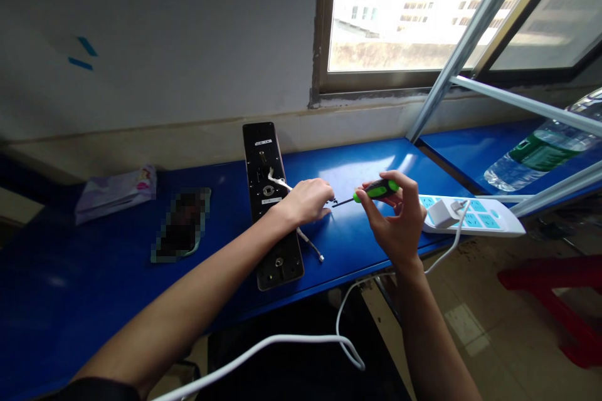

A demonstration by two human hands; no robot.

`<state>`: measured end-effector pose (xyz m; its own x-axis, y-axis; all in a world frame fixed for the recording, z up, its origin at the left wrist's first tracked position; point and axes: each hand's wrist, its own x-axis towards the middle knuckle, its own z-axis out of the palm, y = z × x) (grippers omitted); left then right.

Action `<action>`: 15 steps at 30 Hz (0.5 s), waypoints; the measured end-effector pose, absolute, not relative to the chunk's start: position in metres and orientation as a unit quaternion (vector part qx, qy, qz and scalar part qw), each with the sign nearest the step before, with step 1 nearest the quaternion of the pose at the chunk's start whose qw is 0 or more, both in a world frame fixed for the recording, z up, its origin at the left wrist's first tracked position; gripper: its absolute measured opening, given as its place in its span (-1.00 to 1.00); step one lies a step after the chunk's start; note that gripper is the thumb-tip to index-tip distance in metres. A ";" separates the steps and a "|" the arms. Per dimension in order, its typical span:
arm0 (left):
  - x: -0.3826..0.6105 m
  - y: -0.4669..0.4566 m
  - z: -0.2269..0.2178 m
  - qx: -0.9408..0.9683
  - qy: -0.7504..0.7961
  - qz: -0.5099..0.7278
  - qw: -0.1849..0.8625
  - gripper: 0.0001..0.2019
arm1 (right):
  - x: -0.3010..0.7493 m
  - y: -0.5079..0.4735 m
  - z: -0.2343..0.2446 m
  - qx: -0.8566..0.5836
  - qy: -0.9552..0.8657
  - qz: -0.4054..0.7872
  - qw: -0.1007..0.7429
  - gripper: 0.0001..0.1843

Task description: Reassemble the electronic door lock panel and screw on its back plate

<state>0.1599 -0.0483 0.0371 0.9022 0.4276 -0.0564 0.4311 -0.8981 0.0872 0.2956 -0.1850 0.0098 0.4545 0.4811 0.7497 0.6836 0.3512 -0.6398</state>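
Observation:
My right hand [392, 216] is closed round the green and black handle of a screwdriver [376, 191], whose thin dark shaft points left. Its tip lies close to the fingertips of my left hand [310, 200], which is pinched; tiny dark bits show at the fingertips, too small to name. Beneath my left wrist lies a long black panel [266, 166], like the back of a door lock, with metal fittings, holes and white labels. A white cable [305, 239] with a small plug runs from it under my left hand onto the table.
On the blue table [226, 185] lie a blurred phone [181, 225] and a lilac packet [120, 191] to the left. A white power strip [503, 222] with a charger sits at the right edge. A metal frame [458, 53] and water bottle [536, 150] stand beyond; a white cord [282, 339] loops in front.

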 end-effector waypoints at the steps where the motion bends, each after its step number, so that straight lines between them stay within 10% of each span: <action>1: 0.158 -0.049 0.037 0.974 0.219 -0.012 0.049 -0.80 | 0.294 -0.188 0.013 -0.551 -0.513 -0.074 0.654 -0.52; 15: 0.109 -0.073 0.065 0.991 0.128 0.045 -0.012 -0.84 | 0.274 -0.207 0.059 -0.427 -0.567 -0.053 0.703 -0.38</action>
<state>0.1085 -0.0729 0.0646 0.9629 0.2533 0.0927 0.2555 -0.9667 -0.0120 0.2742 -0.2066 0.0585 0.3519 0.4089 0.8420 0.5583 0.6303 -0.5394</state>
